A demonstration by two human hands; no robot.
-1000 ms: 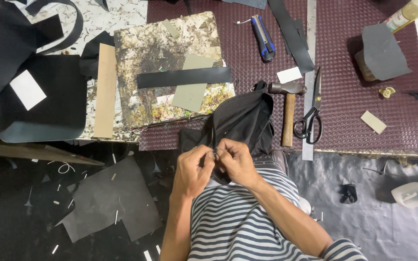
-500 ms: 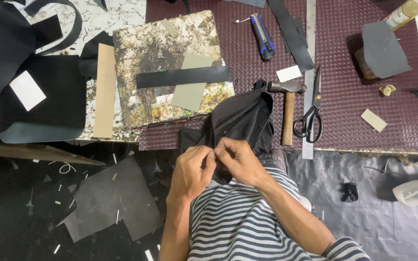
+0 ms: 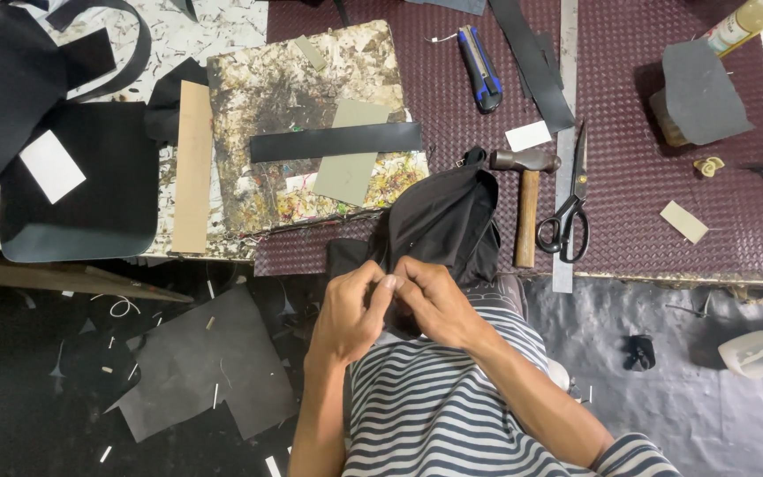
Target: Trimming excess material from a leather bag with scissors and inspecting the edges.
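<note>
Both my hands pinch the near edge of a bunched black fabric piece point(image 3: 439, 216) that lies over the front edge of the worktable. My left hand point(image 3: 352, 309) grips the fabric with thumb and fingers closed. My right hand point(image 3: 434, 302) meets it fingertip to fingertip, also closed on the fabric edge. The part held between the fingers is hidden by the hands. A striped shirt fills the lower centre.
A hammer point(image 3: 527, 199), scissors point(image 3: 569, 212) and a metal ruler point(image 3: 565, 141) lie right of the fabric on a maroon mat point(image 3: 646, 212). A blue utility knife point(image 3: 480, 66), a stained board point(image 3: 302, 132) with a black strip point(image 3: 336, 141), and black sheets point(image 3: 81, 190) sit at the back and left.
My hands have stayed at the fabric edge, with the fingers shifting slightly. The fabric bunch has barely moved.
</note>
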